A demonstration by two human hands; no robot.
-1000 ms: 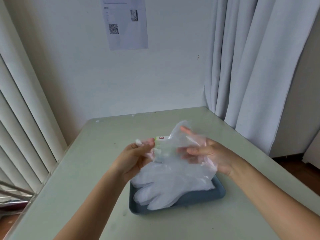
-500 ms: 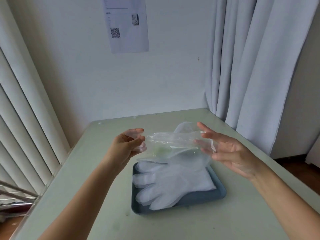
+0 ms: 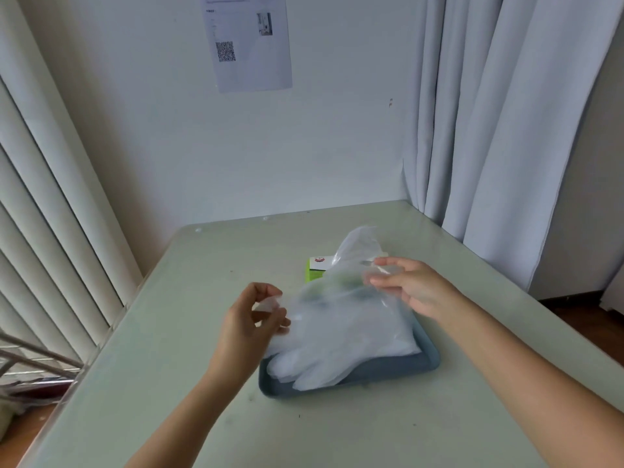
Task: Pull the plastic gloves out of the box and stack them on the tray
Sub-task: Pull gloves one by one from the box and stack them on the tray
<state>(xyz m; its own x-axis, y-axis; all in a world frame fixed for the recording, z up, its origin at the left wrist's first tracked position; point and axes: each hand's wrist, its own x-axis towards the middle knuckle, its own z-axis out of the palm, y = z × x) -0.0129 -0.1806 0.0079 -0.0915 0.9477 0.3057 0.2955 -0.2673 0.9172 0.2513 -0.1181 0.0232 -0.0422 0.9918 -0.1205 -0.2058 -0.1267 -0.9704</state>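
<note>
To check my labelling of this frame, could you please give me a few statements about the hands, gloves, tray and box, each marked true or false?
1. The left hand and the right hand each pinch an edge of one clear glove above the tray. True.
2. The tray is empty. False: a pile of gloves lies in it.
3. The green box stands on the table beyond the tray. True.
4. The left hand rests on the box. False: it is apart from it, nearer the camera.

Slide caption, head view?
Left hand and right hand hold a clear glove over the glove pile on the tray; green box behind.
</note>
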